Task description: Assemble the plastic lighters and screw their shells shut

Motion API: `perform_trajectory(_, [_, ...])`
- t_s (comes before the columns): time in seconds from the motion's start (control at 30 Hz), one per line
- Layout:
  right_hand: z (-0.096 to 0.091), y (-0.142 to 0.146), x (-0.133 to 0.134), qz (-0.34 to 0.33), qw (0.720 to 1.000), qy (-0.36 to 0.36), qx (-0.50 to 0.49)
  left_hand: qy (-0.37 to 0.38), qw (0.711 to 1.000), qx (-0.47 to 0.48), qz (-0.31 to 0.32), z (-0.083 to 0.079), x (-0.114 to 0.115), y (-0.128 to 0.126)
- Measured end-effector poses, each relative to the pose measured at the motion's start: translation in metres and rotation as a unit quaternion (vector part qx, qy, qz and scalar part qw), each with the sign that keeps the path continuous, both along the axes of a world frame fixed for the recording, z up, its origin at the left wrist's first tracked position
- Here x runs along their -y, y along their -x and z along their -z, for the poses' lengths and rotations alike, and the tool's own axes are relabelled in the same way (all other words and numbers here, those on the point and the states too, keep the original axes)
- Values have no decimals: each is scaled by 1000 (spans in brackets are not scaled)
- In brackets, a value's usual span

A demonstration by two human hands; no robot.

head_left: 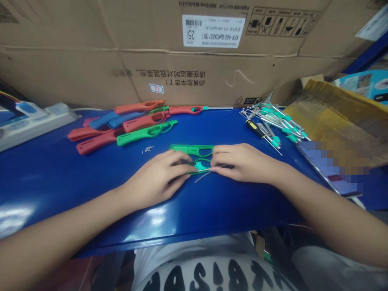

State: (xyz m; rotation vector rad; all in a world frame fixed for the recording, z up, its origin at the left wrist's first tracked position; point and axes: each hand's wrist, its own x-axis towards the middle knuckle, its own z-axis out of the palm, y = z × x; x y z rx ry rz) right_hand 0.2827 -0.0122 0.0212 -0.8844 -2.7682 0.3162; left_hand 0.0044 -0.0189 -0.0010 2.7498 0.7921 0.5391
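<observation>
Your left hand [165, 171] is curled over the left end of the near shell [194, 173], its fingertips and thumb closed on it, probably to steady it against the table [136, 218]. Your right hand [242, 161] pinches a thin wire [202, 176] between thumb and index finger at the shell's right side, likely because so slim a piece needs a fingertip grip. The near shell lies between your 2 hands, with the teal trigger [199, 165] showing in the gap; your fingers hide both its ends.

Just beyond it lies the far shell [193, 150], its right end meeting your right knuckles in view; I can't tell whether they touch. Small screws [147, 149] sit beyond your left hand, perhaps grouped there for easy reach. Farther out, coloured handles [145, 122] are heaped left, while a screwdriver [256, 129] rests by the metal parts [285, 117] on the right, seemingly sorted by kind.
</observation>
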Motion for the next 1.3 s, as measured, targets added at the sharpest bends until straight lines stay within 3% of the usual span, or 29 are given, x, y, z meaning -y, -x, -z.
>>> perform_trajectory(0.4, [1, -1, 1, -4, 1000, 17, -20, -117, 989, -92, 22, -8, 3, 1])
perform_trajectory(0.77, [-4, -6, 1, -45, 999, 1, -5, -129, 987, -92, 28, -7, 4, 1])
perform_trajectory(1.3, [-5, -5, 3, -40, 999, -5, 4, -127, 986, -100, 34, -10, 6, -1])
